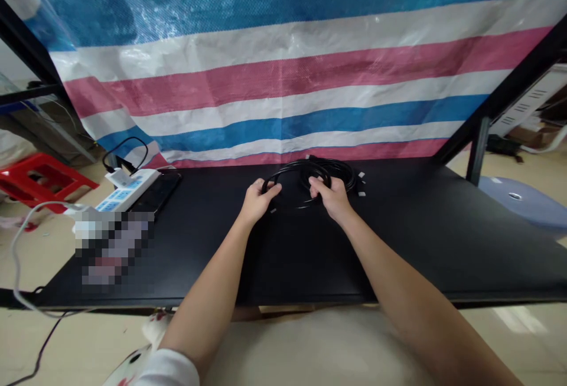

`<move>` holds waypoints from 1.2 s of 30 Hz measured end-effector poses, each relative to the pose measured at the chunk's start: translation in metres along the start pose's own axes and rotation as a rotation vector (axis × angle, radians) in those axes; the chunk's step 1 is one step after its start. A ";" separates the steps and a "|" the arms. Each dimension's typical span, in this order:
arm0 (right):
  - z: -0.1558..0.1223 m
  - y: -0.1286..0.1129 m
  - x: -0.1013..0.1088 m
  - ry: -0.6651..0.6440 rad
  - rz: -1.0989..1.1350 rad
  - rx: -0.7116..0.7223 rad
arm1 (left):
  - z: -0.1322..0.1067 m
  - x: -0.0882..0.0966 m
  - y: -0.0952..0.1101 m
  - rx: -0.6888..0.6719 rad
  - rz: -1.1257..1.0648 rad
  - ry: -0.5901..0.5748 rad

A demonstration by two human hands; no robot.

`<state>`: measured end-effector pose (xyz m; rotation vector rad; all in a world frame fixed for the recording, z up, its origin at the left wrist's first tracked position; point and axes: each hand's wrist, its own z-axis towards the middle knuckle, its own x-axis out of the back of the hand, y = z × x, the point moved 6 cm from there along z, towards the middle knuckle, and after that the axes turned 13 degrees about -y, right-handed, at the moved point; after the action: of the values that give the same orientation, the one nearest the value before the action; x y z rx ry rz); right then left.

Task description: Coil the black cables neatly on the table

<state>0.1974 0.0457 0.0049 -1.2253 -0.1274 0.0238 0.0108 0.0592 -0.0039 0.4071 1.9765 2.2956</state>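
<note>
Gripping the black cable (330,166), already wound into loose loops and lying on the dark surface (411,244), with left hand (259,200) and right hand (330,198), fingers (271,187) curled closed around the coil.

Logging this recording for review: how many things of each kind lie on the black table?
On the black table:
Coiled black cable: 1
White power strip: 1
Flat black slab: 1
Total: 3, leaving out a pixelated patch at the left end, which cannot be told.
</note>
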 end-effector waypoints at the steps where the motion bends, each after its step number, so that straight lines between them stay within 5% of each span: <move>1: 0.000 0.002 0.000 -0.004 -0.093 -0.016 | 0.000 0.002 0.001 -0.026 -0.013 0.012; 7: -0.003 0.009 -0.007 -0.101 -0.327 -0.083 | 0.001 -0.002 0.000 -0.020 -0.044 -0.246; 13: -0.002 0.007 -0.004 -0.017 -0.445 0.010 | 0.003 0.001 -0.011 0.065 0.049 -0.351; 19: -0.006 0.013 -0.005 0.073 -0.676 0.038 | 0.007 0.000 -0.019 0.042 -0.242 -0.147; 22: -0.007 0.020 -0.011 0.048 -0.679 -0.011 | 0.008 0.004 -0.020 0.069 -0.213 -0.044; 30: -0.005 0.027 -0.027 -0.062 -0.801 0.000 | -0.001 0.024 -0.006 0.342 0.817 0.216; 33: -0.005 0.029 -0.032 -0.144 -0.897 -0.041 | -0.004 0.024 -0.012 0.416 0.947 0.248; 36: -0.005 0.027 -0.033 -0.151 -0.974 -0.070 | -0.003 0.024 -0.014 0.346 0.939 0.252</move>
<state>0.1664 0.0469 -0.0251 -1.1245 -0.8480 -0.7391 -0.0147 0.0646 -0.0141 1.3946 2.7308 2.5121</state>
